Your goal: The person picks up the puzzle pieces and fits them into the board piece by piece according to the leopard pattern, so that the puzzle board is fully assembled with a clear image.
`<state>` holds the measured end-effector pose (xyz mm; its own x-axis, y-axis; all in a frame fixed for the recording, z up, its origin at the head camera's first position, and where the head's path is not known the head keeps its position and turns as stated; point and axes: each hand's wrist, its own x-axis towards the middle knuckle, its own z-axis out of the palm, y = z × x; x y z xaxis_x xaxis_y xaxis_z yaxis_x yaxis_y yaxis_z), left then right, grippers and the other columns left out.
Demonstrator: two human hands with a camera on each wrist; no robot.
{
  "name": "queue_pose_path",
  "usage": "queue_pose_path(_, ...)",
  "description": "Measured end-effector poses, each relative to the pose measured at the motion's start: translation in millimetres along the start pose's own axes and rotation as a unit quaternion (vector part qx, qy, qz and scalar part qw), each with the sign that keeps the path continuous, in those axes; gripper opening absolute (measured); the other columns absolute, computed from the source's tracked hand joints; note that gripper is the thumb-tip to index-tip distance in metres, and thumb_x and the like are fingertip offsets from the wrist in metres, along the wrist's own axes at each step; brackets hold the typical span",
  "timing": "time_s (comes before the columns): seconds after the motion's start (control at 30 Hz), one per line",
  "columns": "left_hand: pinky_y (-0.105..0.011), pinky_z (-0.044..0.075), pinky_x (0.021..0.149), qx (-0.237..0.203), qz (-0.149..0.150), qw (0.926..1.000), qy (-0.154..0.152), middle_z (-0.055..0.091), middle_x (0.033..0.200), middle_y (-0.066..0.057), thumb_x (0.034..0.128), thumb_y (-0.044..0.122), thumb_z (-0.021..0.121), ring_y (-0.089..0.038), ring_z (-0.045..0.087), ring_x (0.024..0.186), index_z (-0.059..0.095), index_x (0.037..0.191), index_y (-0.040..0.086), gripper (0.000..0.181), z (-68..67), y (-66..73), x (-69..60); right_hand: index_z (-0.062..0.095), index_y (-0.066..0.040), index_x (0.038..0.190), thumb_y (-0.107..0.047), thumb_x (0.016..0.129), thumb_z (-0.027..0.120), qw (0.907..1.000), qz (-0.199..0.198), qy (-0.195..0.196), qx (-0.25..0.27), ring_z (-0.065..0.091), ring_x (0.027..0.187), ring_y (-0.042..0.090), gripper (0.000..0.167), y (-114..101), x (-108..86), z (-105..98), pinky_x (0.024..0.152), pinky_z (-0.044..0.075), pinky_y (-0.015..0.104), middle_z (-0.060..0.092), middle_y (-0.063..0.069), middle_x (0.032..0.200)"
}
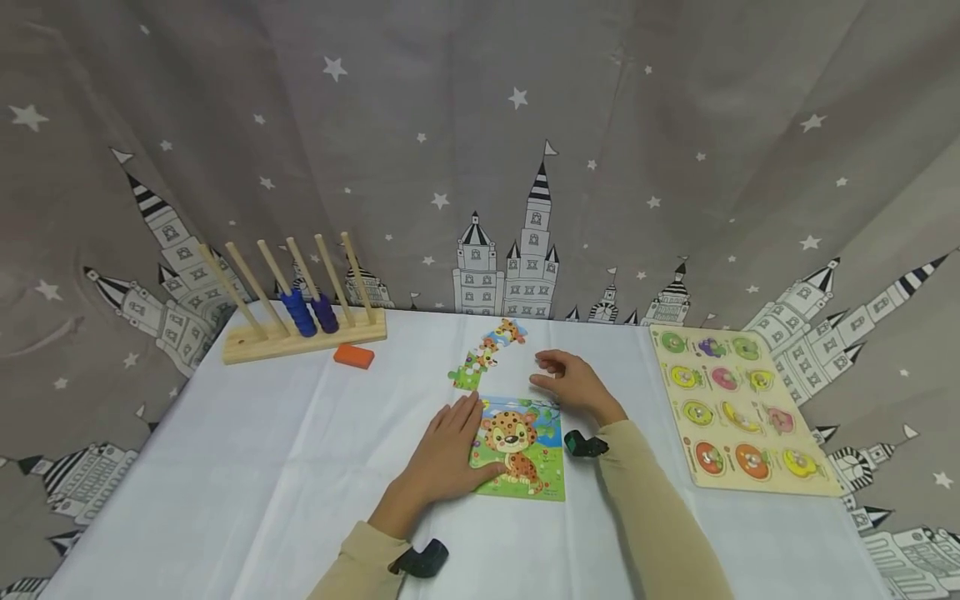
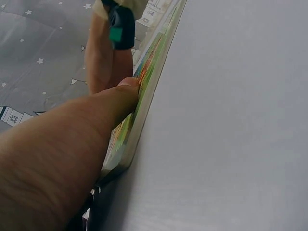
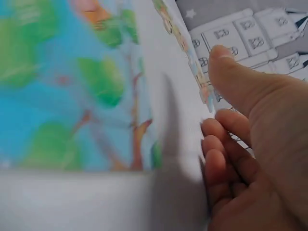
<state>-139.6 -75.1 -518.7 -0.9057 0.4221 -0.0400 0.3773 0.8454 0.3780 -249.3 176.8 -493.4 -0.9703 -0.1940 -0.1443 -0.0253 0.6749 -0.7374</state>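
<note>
A square leopard picture puzzle (image 1: 517, 450) lies on the white table in front of the person. The left hand (image 1: 446, 450) rests along its left side, fingers extended to the upper left corner and thumb on the picture. In the left wrist view that thumb (image 2: 126, 91) touches the puzzle near its rim. Behind the puzzle lies a slanting row of loose jigsaw pieces (image 1: 470, 371) with animal prints. The right hand (image 1: 573, 383) hovers right of those pieces, beyond the puzzle's upper right corner. In the right wrist view its loosely bent fingers (image 3: 219, 168) hold nothing.
At the back left stands a wooden peg rack (image 1: 315, 340) with blue rings (image 1: 298, 312) and purple rings (image 1: 325, 313). An orange block (image 1: 354, 356) lies before it. A fruit peg puzzle board (image 1: 708, 404) lies at the right. A grey castle-print curtain (image 1: 480, 125) hangs behind the table.
</note>
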Motion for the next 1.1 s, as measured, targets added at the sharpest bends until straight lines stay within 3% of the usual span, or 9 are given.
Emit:
queue_pose_path(0.17, -0.053, 0.02, 0.129, -0.001, 0.003, 1.0, 0.005, 0.019, 0.172, -0.012, 0.0887, 0.072, 0.058, -0.029, 0.018, 0.159, 0.025, 0.162, 0.004, 0.105, 0.8, 1.0, -0.5, 0.052, -0.013, 0.149, -0.039, 0.097, 0.07, 0.9995, 0.03, 0.002, 0.006, 0.056, 0.129, 0.03, 0.06, -1, 31.0, 1, 0.112, 0.045, 0.048, 0.061, 0.011, 0.141)
queue_pose_path(0.33, -0.053, 0.02, 0.128, -0.001, 0.001, 1.0, 0.002, 0.019, 0.172, -0.012, 0.0885, 0.074, 0.057, -0.028, 0.019, 0.159, 0.025, 0.162, 0.004, 0.106, -1.7, 1.1, -0.9, 0.05, -0.013, 0.151, -0.035, 0.097, 0.07, 0.999, 0.04, 0.012, 0.017, 0.053, 0.134, 0.029, 0.062, -7, 47.9, 5, 0.116, 0.042, 0.044, 0.059, 0.01, 0.144)
queue_pose_path(0.57, -0.053, 0.02, 0.128, 0.0, 0.0, 1.0, -0.001, 0.019, 0.171, -0.012, 0.0883, 0.075, 0.056, -0.028, 0.019, 0.159, 0.025, 0.162, 0.004, 0.107, -1.7, 1.0, -1.0, 0.051, -0.016, 0.151, -0.036, 0.097, 0.07, 0.9985, 0.05, 0.018, 0.009, 0.052, 0.129, 0.028, 0.061, -11, 60.6, 8, 0.115, 0.042, 0.046, 0.06, 0.01, 0.14)
queue_pose_path(0.83, -0.053, 0.02, 0.128, -0.007, -0.004, 0.9999, -0.006, 0.018, 0.172, -0.011, 0.0879, 0.077, 0.055, -0.029, 0.018, 0.159, 0.026, 0.162, 0.005, 0.107, -1.9, 1.5, -4.5, 0.06, -0.011, 0.143, -0.029, 0.095, 0.073, 0.998, 0.032, 0.055, 0.006, 0.057, 0.127, 0.03, 0.053, -11, 66.5, 19, 0.112, 0.045, 0.044, 0.063, 0.014, 0.135)
queue_pose_path(1.1, -0.053, 0.019, 0.129, -0.008, -0.004, 0.9999, -0.009, 0.017, 0.172, -0.011, 0.0881, 0.078, 0.053, -0.029, 0.017, 0.16, 0.023, 0.162, 0.005, 0.108, -2.6, 3.0, -1.0, 0.068, -0.009, 0.133, -0.018, 0.101, 0.06, 0.9934, 0.018, 0.105, -0.042, 0.059, 0.107, 0.031, 0.035, -13, 69.1, 20, 0.1, 0.048, 0.046, 0.066, 0.015, 0.115)
